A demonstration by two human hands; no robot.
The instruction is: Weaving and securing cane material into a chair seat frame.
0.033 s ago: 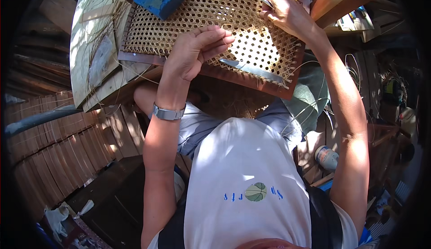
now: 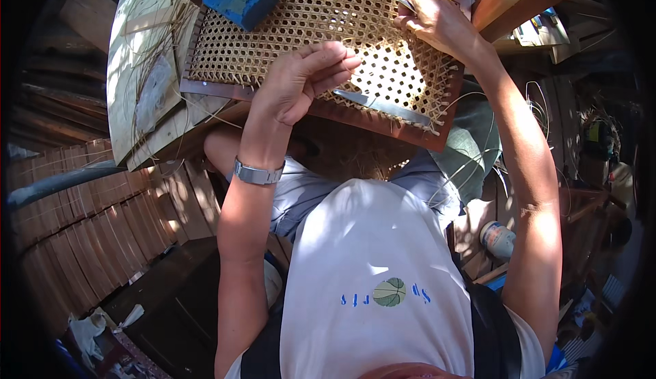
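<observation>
- The woven cane sheet (image 2: 301, 20) lies in front of the person, inside a smooth, red-brown wood frame (image 2: 383, 131). It is tan and full of tiny holes, and little pegs stick up along its far edge.
- The right hand (image 2: 441, 23) is over the far right part of the cane, pinching a thin gray tool (image 2: 404, 1).
- The left hand (image 2: 311, 78) is over the near side, its fingers bent and its thumb close to them. I cannot tell if it holds a thin strand.
- A flat, shiny, curved metal strip (image 2: 383, 106) rests on the cane near the front edge.
- A chunky blue block (image 2: 240, 2) with worn, pale patches sits at the far left.
- Thin, bendy strips (image 2: 162, 51) lie on a pale wooden board (image 2: 128, 99) on the left.
</observation>
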